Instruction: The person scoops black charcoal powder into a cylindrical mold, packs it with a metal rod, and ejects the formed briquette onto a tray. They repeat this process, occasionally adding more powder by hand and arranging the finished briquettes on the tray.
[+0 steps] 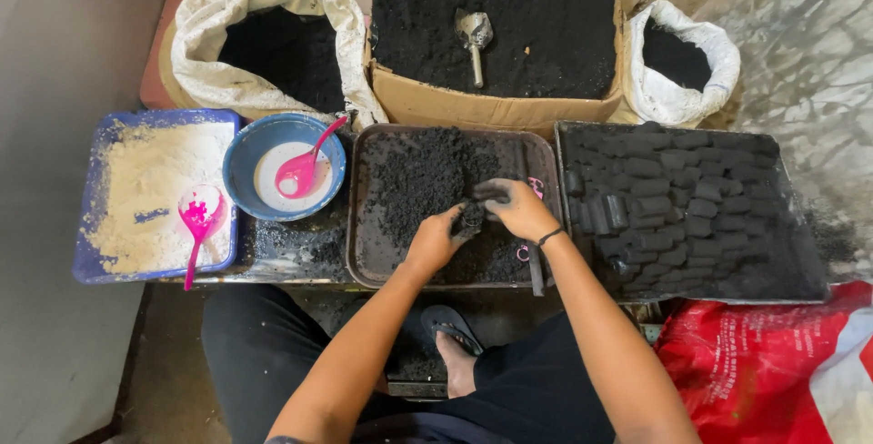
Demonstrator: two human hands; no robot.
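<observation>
Both hands meet over the middle tray: the left hand (435, 239) and right hand (515, 209) are pressed together around a clump of black paste (469, 218), fingers closed on it from both sides just above the dark tray (362, 226). Largest around them is the cardboard box of black powder (509, 25) with a metal scoop (474, 36) lying in it, flanked by two white sacks (273, 35). To the right sits a tray of finished black briquettes (691, 207) in rows. To the left are a blue tray of pale powder (155, 194) and a blue bowl (284, 166), each holding a pink spoon (198, 221). By the look of it the shaping step is in hand; next calls for firm, even squeezing so the block keeps its shape.
</observation>
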